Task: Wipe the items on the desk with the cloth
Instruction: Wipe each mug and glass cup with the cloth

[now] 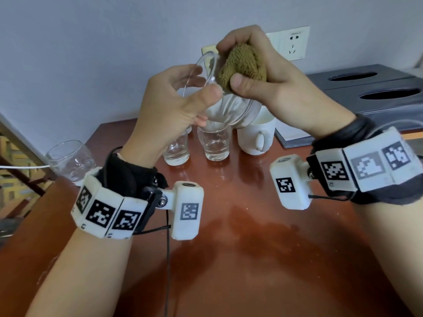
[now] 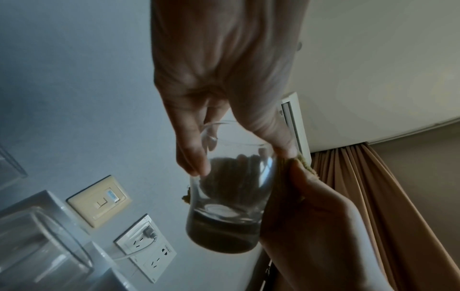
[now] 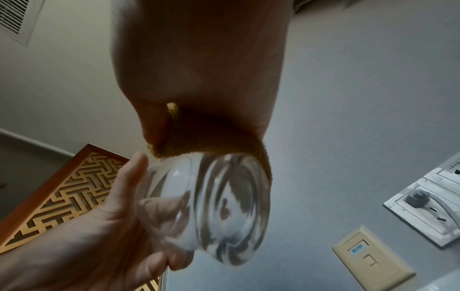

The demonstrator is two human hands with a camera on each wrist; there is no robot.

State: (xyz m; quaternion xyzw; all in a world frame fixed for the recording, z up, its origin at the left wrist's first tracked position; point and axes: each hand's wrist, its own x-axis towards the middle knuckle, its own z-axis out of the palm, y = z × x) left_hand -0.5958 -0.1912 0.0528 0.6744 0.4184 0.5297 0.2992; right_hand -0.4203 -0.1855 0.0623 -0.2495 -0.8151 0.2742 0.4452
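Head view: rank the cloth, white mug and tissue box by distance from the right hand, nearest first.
1. cloth, bunched in the right hand, against the held glass.
2. white mug, on the desk just below the hand.
3. tissue box, far right by the wall.

Left hand [image 1: 174,104] hides part of a small glass [image 1: 176,149]. Held tumbler [image 1: 231,108] covers white mug [image 1: 256,138] rim. Side glass [image 2: 42,254] cut by frame edge.
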